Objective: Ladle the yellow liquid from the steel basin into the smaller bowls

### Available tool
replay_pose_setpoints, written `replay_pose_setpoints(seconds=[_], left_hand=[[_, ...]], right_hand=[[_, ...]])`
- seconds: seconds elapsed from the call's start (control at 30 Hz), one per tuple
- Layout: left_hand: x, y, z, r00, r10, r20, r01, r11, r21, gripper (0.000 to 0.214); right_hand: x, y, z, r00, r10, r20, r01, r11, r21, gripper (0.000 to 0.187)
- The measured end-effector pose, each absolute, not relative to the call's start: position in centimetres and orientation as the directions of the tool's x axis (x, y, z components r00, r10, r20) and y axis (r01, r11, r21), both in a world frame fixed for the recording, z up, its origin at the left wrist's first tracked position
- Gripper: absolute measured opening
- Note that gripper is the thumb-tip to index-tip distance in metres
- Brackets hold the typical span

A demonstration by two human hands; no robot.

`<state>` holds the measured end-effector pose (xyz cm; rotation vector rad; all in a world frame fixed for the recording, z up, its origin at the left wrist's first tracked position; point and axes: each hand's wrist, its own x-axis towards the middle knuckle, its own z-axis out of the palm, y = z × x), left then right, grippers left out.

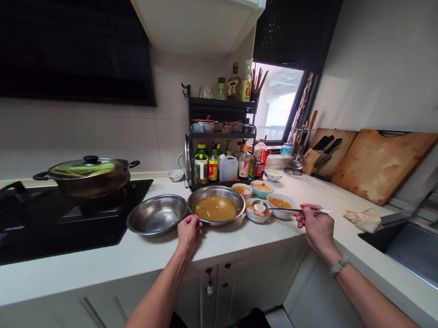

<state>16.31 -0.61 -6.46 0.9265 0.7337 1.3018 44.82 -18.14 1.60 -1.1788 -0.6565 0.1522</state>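
My right hand (316, 227) grips the handle of a ladle (260, 208), whose head is over a small bowl (259, 217). To the left is a metal basin (242, 213) of yellowish broth with pale bits in it. The fingers of my left hand (188, 233) are closed at that basin's near left rim. A second metal basin (156, 218), with nothing visible inside, stands beside it. Around the ladle are several other small bowls of broth, among them a white bowl (291, 199) and a green-rimmed bowl (263, 191).
A lidded pot (92, 180) sits on the black stove (96, 230) at left. Behind the bowls stands a black rack (222, 135) with bottles. Cutting boards (386, 165) and a knife block (312, 160) lean or stand at right, near a cloth (362, 219) and the sink (420, 255).
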Motion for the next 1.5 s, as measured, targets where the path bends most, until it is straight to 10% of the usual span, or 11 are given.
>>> replay_pose_setpoints(seconds=[0.57,1.1,1.5], left_hand=[[16.4,0.1,-7.3,0.079,0.992,0.093,-0.492,-0.043,0.87,0.03],[16.3,-0.5,-7.1,0.097,0.992,0.077,-0.547,-0.011,0.837,0.025],[16.4,-0.8,-6.9,0.082,0.992,0.099,-0.555,-0.037,0.831,0.029]], right_hand=[[42.1,-14.9,4.7,0.76,0.499,0.417,0.181,0.453,-0.873,0.03],[39.1,-14.6,3.4,0.169,0.593,0.787,0.71,0.48,-0.515,0.023],[42.9,-18.2,0.8,0.515,0.529,0.675,0.725,0.15,-0.672,0.032]])
